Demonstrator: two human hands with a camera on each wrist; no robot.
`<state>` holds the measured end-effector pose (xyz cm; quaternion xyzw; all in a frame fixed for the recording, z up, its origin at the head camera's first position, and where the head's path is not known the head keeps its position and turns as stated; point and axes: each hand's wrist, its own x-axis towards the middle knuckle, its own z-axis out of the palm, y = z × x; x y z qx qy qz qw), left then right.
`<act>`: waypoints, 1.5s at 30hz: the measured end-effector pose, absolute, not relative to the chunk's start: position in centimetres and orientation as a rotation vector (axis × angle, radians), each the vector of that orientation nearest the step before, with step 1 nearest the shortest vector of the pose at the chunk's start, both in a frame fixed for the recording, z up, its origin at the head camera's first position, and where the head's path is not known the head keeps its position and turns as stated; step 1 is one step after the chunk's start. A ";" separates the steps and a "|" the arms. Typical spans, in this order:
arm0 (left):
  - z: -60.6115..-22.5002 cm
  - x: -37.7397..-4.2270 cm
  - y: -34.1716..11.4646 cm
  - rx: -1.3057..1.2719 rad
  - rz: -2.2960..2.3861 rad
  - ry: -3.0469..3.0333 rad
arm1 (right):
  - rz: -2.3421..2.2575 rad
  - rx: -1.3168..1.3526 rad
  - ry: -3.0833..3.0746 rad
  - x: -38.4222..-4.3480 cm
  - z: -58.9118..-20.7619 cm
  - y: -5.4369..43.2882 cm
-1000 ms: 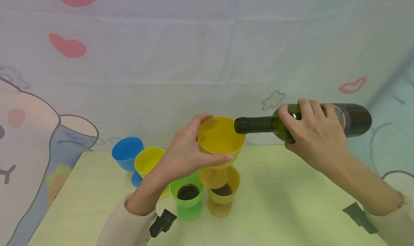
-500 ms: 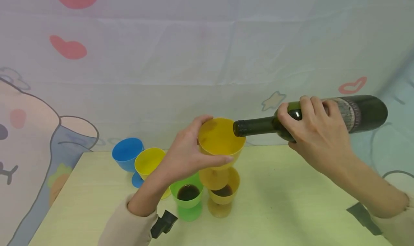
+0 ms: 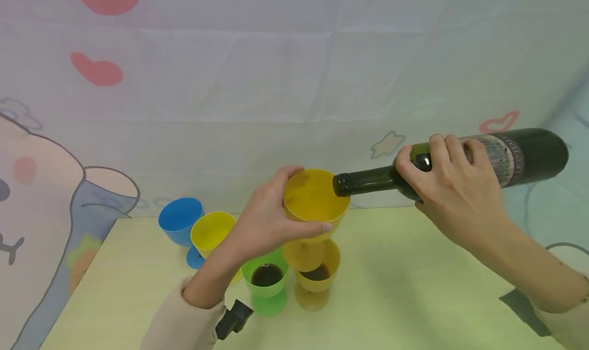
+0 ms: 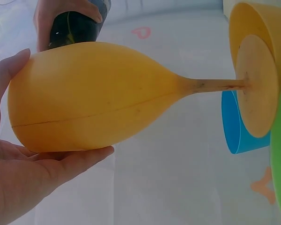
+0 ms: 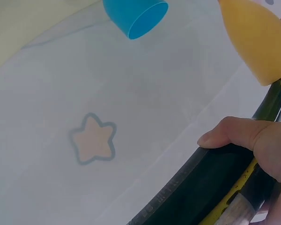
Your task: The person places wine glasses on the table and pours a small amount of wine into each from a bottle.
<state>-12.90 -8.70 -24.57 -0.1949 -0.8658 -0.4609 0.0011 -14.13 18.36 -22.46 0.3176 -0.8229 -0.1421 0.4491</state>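
My left hand grips a yellow-orange plastic goblet by its bowl, raised above the table. In the left wrist view the goblet shows a thin stem and a round foot. My right hand holds a green wine bottle around its shoulder. The bottle lies nearly level with its base a little higher, its mouth over the goblet's right rim. In the right wrist view the bottle neck meets the goblet's rim. No stream of liquid can be made out.
Below the left hand, a green goblet and an orange goblet each hold dark liquid. Further left on the pale table stand a blue goblet and a yellow goblet. A printed cloth hangs behind.
The bottle's base has risen and shifted right, so the bottle tips more toward the goblet, its mouth slightly lower. The left hand and goblet stay almost still.
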 end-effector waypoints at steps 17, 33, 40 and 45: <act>-24.6 -13.0 -8.6 -0.606 -1.449 -2.728 | -0.397 0.793 -2.009 -14.1 -22.2 18.4; -24.8 -13.0 -8.5 -0.603 -1.440 -2.737 | -0.387 0.810 -1.997 -14.1 -22.4 18.4; -24.8 -13.0 -8.5 -0.604 -1.447 -2.744 | -0.379 0.812 -2.005 -14.0 -22.4 18.4; -24.8 -13.1 -8.5 -0.606 -1.446 -2.747 | -0.378 0.812 -2.009 -14.0 -22.4 18.4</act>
